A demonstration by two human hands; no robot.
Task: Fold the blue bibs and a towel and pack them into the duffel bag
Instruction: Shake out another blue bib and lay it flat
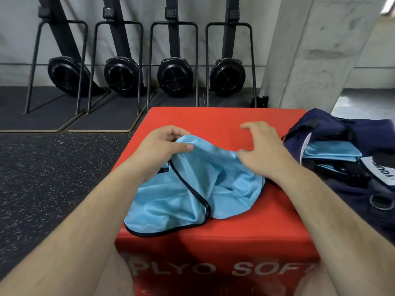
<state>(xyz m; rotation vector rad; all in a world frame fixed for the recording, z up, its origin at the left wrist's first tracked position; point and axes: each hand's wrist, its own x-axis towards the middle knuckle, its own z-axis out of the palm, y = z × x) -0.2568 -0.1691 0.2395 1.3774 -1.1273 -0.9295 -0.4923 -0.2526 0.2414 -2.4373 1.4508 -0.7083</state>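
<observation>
A light blue bib with black trim lies crumpled on top of the red plyo box. My left hand pinches the bib's upper edge and lifts it a little. My right hand hovers over the bib's right part, fingers spread and loosely bent, thumb near the cloth; it grips nothing. To the right of the box the navy duffel bag lies open, with folded light blue bibs stacked inside. No towel shows.
Several black rowing machines stand upright against the grey wall behind the box. A concrete pillar rises at the back right. Dark speckled rubber floor spreads to the left. A white label sits on the bag.
</observation>
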